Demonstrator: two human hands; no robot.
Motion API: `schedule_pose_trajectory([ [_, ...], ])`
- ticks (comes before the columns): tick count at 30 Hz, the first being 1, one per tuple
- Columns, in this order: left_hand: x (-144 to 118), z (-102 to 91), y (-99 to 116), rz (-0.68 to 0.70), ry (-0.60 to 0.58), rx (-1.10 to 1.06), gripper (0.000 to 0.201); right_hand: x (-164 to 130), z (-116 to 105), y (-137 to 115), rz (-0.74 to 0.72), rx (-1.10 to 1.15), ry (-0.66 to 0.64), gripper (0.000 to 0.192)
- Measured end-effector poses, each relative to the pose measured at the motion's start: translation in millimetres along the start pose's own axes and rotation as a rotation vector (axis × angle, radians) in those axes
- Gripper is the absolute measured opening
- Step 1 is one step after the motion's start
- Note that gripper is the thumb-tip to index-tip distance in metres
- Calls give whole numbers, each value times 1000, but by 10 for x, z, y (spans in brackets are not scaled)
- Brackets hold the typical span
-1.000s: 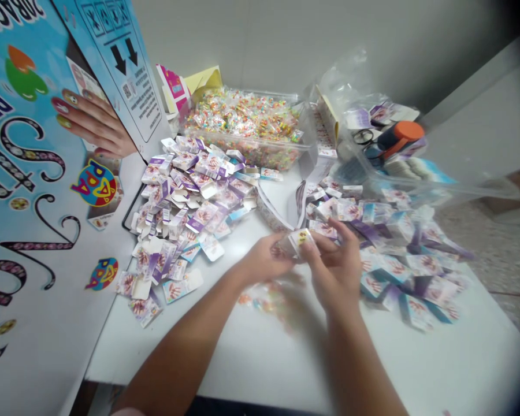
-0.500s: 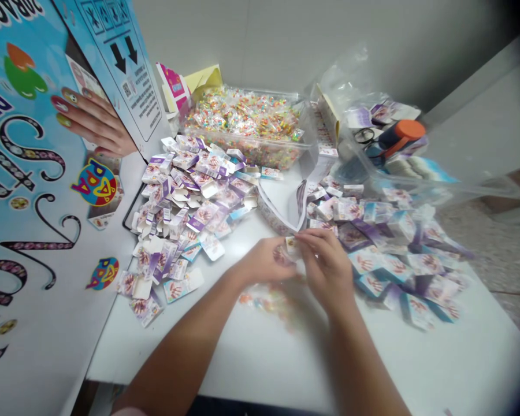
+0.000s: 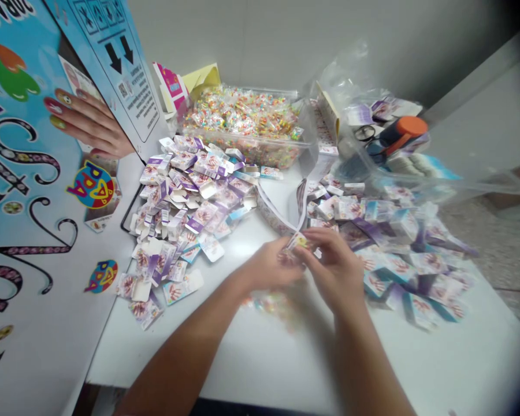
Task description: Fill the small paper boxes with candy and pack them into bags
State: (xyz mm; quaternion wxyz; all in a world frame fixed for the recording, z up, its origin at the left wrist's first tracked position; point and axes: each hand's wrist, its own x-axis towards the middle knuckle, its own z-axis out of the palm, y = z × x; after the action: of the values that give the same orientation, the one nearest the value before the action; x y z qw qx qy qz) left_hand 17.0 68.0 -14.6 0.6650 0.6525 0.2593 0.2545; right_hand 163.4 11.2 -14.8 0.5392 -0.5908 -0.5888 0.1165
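Both hands are pinching one tiny printed box point(image 3: 297, 241) mid-surface: left hand point(image 3: 271, 268) grips its near side, right hand point(image 3: 335, 268) clamps it from the right, fingers curled on it. A heap of flat unfolded boxes point(image 3: 190, 202) sits left, a pile of folded boxes point(image 3: 394, 242) crowds the right wrist. Behind them is a clear tub of colourful bits point(image 3: 242, 124), and a big blue display carton point(image 3: 39, 190) walls off the left edge of the white surface point(image 3: 264, 358).

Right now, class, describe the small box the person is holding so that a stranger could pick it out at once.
Start at the white table and find the two heaps of little purple-and-white boxes, the left heap and the right heap. Between them, near the front, the left hand and right hand meet. The small box pinched between them is the only one lifted off the table.
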Motion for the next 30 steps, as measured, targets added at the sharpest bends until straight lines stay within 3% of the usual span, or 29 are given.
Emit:
schedule_pose_trajectory([
  [3, 15, 10, -10, 1, 75, -4, 25, -1, 12, -36, -104, -138, -67, 4],
  [7, 26, -15, -16, 20, 154, -40, 25, -6, 16, -48, -127, -178, -141, 17],
  [11, -12, -23, 25, 56, 120, 51, 25, -23, 25, -9, 42, -31, -164, 8],
  [15, -34, -18, 29, 63, 100, 106, 22, -37, 39, 44, 209, 180, -102, 8],
  [21, -7, -53, -15, 58, 128, 68, 14, -8, 14, 6, -71, -104, -166, 14],
  [25, 2, -65, 6, 101, 134, 35, 16, -6, 32, -57, -113, -124, -133, 12],
  [28, 8, -66, -2, 111, 145, 35, 21, -20, 69, -63, -148, -151, -82, 21],
  [30, 20, -66, -43, 93, 175, 110, 25, -27, 87, -45, -167, -179, -112, 23],
])
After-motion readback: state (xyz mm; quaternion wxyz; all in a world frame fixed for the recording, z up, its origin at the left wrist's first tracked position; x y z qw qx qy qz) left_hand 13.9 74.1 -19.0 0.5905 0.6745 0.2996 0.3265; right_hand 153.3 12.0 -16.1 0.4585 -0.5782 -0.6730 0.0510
